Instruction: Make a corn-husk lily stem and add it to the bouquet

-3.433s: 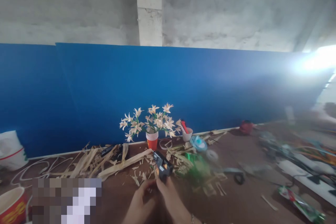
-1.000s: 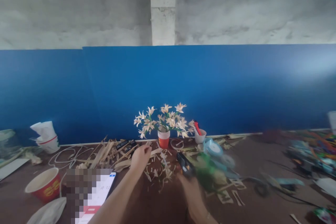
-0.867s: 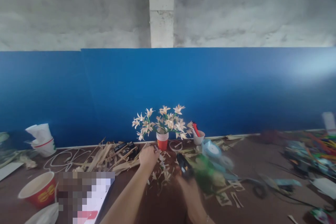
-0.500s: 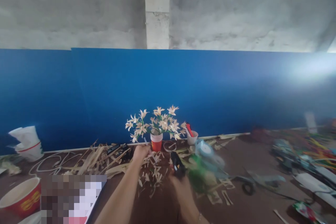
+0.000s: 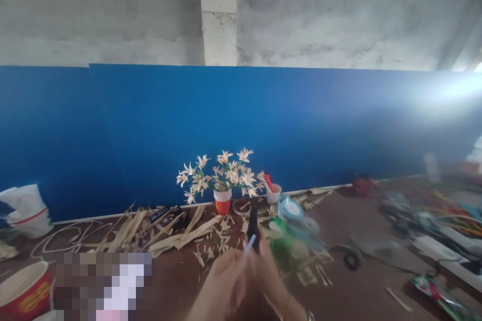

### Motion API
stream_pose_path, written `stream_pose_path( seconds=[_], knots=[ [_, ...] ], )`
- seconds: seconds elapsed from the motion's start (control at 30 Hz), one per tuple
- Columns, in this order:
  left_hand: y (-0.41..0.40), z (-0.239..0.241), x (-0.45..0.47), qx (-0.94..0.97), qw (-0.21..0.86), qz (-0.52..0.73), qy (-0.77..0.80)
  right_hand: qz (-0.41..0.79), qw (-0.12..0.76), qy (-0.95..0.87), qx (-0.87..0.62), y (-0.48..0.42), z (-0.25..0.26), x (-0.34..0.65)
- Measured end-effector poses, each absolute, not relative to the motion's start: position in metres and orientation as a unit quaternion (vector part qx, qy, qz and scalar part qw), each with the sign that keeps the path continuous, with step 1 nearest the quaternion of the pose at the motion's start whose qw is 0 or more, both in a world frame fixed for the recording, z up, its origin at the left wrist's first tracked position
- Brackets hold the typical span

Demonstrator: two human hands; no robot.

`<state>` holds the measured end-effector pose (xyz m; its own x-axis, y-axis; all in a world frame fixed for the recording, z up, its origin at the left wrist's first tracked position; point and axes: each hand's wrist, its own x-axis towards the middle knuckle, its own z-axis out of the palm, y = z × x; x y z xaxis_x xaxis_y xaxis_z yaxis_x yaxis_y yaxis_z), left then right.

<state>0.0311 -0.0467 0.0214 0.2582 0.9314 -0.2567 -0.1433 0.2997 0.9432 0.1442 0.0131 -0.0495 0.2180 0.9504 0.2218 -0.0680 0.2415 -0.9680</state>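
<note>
Pinched in the fingers of my left hand (image 5: 225, 273) is a thin whitish translucent glue stick (image 5: 250, 244). My right hand (image 5: 270, 267) is closed around a black glue gun (image 5: 253, 218), which points up and away from me. The stick lies close to the back of the gun; whether it touches is too blurred to tell. Beyond my hands stands a red and white paper cup (image 5: 222, 204) holding pale husk flowers (image 5: 233, 173) on green stems. Loose pale petal pieces (image 5: 205, 253) are scattered on the brown table (image 5: 169, 281) by my left hand.
Dried husks (image 5: 131, 228) and white cables lie to the left, near a red paper bucket (image 5: 26, 288). A small white cup (image 5: 273, 194) with a red-handled tool, a blue ribbon roll (image 5: 291, 209) and blurred green material stand right. A blue partition (image 5: 241, 110) closes the back.
My left hand has drawn back from beside the flower cup and moved right, bringing the glue stick to the glue gun. The gun now points more upright. The view has shifted slightly.
</note>
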Motion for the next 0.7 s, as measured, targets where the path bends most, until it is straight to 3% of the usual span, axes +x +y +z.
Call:
stream_pose_path(
  seconds=[0.37,0.7],
  knots=[
    [-0.04,0.012,0.032,0.387,0.669,0.434,0.462,0.33,0.608,-0.549,-0.469,0.014,-0.054,0.149],
    [-0.039,0.016,0.026,0.278,0.812,0.39,0.335,0.261,0.609,-0.58,-0.474,0.015,-0.051,0.155]
  ],
)
